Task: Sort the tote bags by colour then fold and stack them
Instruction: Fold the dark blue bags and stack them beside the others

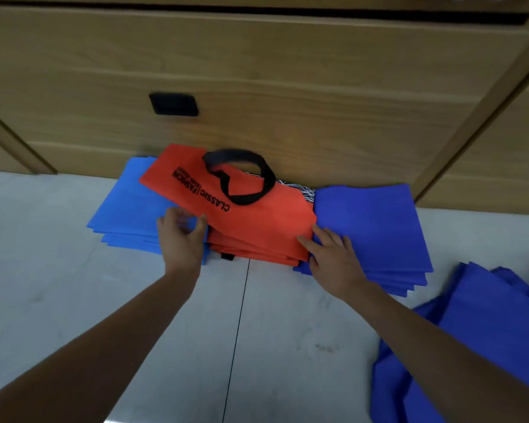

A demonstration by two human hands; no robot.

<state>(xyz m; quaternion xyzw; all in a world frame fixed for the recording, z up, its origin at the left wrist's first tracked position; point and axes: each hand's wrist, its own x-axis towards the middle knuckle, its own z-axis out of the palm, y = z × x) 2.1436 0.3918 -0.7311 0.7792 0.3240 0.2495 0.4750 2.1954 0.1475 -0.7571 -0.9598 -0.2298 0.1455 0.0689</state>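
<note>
A stack of folded orange tote bags [257, 221] lies on the floor against a wooden drawer front; the top bag has black print and a looped black handle [242, 178]. A light blue folded stack [129, 209] sits to its left and a dark blue folded stack [376, 227] to its right. My left hand [180, 239] is at the orange stack's left front corner, thumb against the top bag, fingers loosely curled over the light blue stack. My right hand [333, 257] lies with straight fingers on the orange stack's right front corner, over the dark blue stack's edge.
A heap of unfolded dark blue bags [477, 340] lies at the right. A white patterned bag [303, 190] peeks out behind the orange stack. The wooden drawer front [257, 71] with a black recessed handle [173, 104] rises behind. The grey tiled floor [104, 300] extends in front.
</note>
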